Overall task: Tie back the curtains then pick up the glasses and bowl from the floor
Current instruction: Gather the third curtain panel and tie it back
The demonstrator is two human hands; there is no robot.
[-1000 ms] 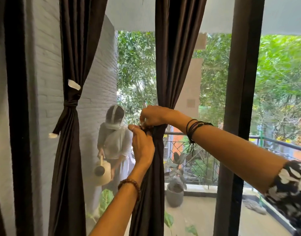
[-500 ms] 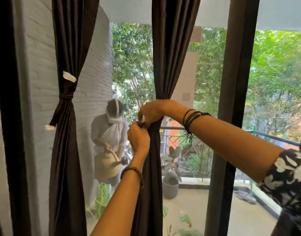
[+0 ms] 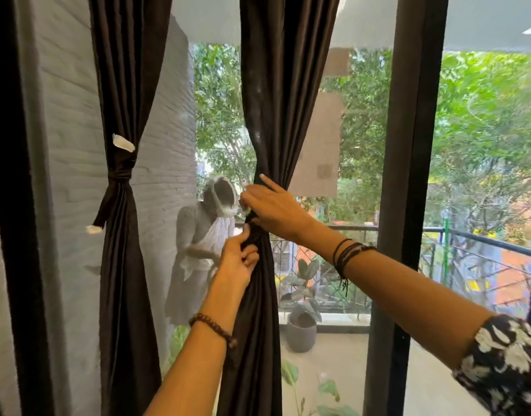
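Both hands [image 3: 258, 235] at gathered curtain [image 3: 264, 310]

The two dark curtains [image 3: 264, 115] are of smooth cloth with a soft sheen, the grey brick wall [image 3: 162, 181] looks rough and matt.

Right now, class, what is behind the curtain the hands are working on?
Behind the curtain: a balcony with railing, potted plant and a person in white. The curtain covers their hands.
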